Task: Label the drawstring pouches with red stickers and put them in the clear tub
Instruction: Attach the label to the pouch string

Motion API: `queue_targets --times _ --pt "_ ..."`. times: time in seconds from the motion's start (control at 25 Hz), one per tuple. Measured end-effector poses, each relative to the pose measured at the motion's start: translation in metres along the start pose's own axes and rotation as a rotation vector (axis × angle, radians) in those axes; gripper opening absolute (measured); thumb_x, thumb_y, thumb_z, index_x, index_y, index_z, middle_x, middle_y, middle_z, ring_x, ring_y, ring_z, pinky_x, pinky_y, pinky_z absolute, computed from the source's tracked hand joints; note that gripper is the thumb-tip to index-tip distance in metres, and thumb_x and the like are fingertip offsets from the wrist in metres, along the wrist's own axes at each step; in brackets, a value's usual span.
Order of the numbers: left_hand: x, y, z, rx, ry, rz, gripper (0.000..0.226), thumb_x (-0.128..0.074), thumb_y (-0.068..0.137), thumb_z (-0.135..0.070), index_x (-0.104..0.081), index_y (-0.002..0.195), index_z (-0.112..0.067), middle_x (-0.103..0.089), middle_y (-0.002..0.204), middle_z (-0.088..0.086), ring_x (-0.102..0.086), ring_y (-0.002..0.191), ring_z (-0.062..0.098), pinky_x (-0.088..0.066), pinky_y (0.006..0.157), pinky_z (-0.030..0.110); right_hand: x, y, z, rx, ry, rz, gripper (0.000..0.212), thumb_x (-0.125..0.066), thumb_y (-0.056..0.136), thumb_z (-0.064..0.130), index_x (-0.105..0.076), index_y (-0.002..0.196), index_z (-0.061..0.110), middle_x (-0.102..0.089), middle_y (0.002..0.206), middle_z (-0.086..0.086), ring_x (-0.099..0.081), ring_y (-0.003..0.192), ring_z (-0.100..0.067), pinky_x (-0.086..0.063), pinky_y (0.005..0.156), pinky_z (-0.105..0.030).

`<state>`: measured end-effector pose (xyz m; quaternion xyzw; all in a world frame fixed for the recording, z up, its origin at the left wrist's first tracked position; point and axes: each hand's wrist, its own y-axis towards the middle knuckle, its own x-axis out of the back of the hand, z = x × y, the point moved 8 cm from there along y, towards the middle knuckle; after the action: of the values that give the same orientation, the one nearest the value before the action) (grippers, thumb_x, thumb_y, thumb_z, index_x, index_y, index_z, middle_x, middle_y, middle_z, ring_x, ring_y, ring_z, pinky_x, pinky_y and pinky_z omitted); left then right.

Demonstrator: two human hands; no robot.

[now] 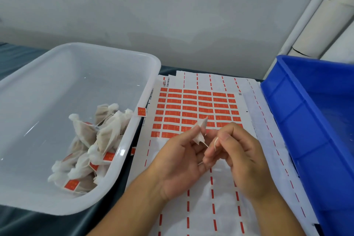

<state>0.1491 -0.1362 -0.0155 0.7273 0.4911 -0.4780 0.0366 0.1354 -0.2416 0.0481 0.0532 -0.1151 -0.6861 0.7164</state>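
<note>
Labelled pouches [90,145] are piling up in the clear tub [80,86] at the tabletop's left edge. Mid-tabletop, over the red sticker sheet [193,109], the left hand [183,161] is pinching a small drawstring pouch [201,132] while the right hand [239,151] is pinching its string [216,142]. Drawing the string snug before stickering should be keeping the label flat.

Even, soft, diffuse light; bright overall, source not visible. Shadows faint. Small glints on the clear tub [122,151] floor and its rim toward 8 o'clock. Blue bin [310,120] at 3 o'clock saturated, a pale sheen on its inner wall. Wide-angle bending: wall trim at 1 o'clock leans and edges curve. Slight softness throughout; print on the red stickers [193,109] unreadable.
</note>
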Motion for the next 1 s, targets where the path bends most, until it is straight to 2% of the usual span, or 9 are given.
queue_targets --times 0.12,0.24,0.36,0.48,0.56,0.68,0.76,0.88,1.0 --pt "0.008 0.002 -0.003 -0.056 -0.011 -0.120 0.034 -0.051 0.103 -0.030 -0.078 0.112 -0.010 -0.073 0.113 0.010 -0.070 0.105 0.022 -0.054 0.096 0.038 0.000 0.000 -0.001 0.005 -0.044 -0.010 0.029 -0.042 0.102 0.019 -0.062 0.081 0.020 -0.070 0.073 -0.007 -0.071 0.070 -0.027 -0.060 0.065 -0.030" --pt "0.008 0.001 -0.008 -0.081 -0.050 -0.090 0.033 -0.048 0.102 -0.025 -0.078 0.094 -0.012 -0.073 0.109 0.011 -0.070 0.106 0.025 -0.056 0.085 0.039 -0.001 0.001 -0.002 -0.015 -0.050 -0.011 0.029 -0.044 0.102 0.022 -0.062 0.080 0.021 -0.069 0.073 -0.010 -0.071 0.069 -0.027 -0.060 0.065 -0.030" --pt "0.005 -0.004 -0.020 -0.149 0.174 -0.067 0.044 -0.037 0.102 -0.032 -0.067 0.074 -0.016 -0.071 0.103 0.017 -0.069 0.102 0.028 -0.056 0.093 0.045 0.010 0.002 -0.014 -0.190 0.069 -0.096 0.032 -0.048 0.106 0.021 -0.064 0.079 0.017 -0.070 0.073 -0.011 -0.070 0.065 -0.024 -0.059 0.063 -0.028" --pt "-0.001 -0.007 -0.027 -0.237 0.484 -0.102 0.040 -0.040 0.104 -0.049 -0.067 0.101 -0.019 -0.073 0.106 0.012 -0.068 0.108 0.028 -0.055 0.100 0.047 0.015 -0.003 -0.027 -0.421 0.370 -0.152 0.022 -0.065 0.089 0.034 -0.074 0.079 0.017 -0.071 0.079 -0.012 -0.070 0.066 -0.019 -0.058 0.061 -0.026" --pt "-0.006 -0.005 -0.023 -0.227 0.619 -0.097 0.042 -0.048 0.097 -0.058 -0.072 0.099 -0.023 -0.075 0.106 0.004 -0.068 0.110 0.023 -0.056 0.098 0.041 0.018 -0.004 -0.029 -0.466 0.472 -0.170 0.021 -0.075 0.073 0.036 -0.079 0.085 0.019 -0.075 0.087 -0.011 -0.074 0.074 -0.019 -0.060 0.064 -0.026" --pt "-0.007 -0.007 -0.023 -0.222 0.490 -0.099 0.048 -0.047 0.086 -0.064 -0.067 0.063 -0.027 -0.076 0.107 0.000 -0.070 0.110 0.016 -0.052 0.095 0.036 0.024 -0.004 -0.035 -0.491 0.582 -0.231 0.022 -0.077 0.071 0.021 -0.081 0.092 0.018 -0.076 0.100 -0.016 -0.077 0.082 -0.022 -0.061 0.065 -0.025" --pt "-0.009 -0.009 -0.025 -0.224 0.420 -0.074 0.052 -0.043 0.088 -0.063 -0.067 0.057 -0.029 -0.076 0.112 0.000 -0.069 0.112 0.014 -0.049 0.096 0.035 0.025 -0.004 -0.038 -0.507 0.611 -0.251 0.022 -0.076 0.074 0.018 -0.080 0.096 0.017 -0.076 0.103 -0.017 -0.077 0.084 -0.022 -0.061 0.065 -0.025" --pt "-0.002 -0.008 -0.022 -0.182 0.679 -0.164 0.059 -0.037 0.095 -0.064 -0.069 0.056 -0.034 -0.077 0.098 -0.011 -0.074 0.093 0.008 -0.051 0.082 0.024 0.029 -0.003 -0.035 -0.460 0.519 -0.255 0.023 -0.075 0.077 0.026 -0.078 0.099 0.026 -0.077 0.104 -0.012 -0.075 0.082 -0.019 -0.060 0.066 -0.024" --pt "0.004 -0.009 -0.022 -0.187 1.139 -0.270 0.040 -0.043 0.098 -0.065 -0.067 0.078 -0.040 -0.069 0.077 -0.022 -0.069 0.072 0.000 -0.049 0.059 0.012 0.034 -0.002 -0.021 -0.310 0.093 -0.224 0.021 -0.072 0.078 0.044 -0.070 0.098 0.039 -0.077 0.102 0.003 -0.073 0.087 -0.015 -0.057 0.070 -0.021"
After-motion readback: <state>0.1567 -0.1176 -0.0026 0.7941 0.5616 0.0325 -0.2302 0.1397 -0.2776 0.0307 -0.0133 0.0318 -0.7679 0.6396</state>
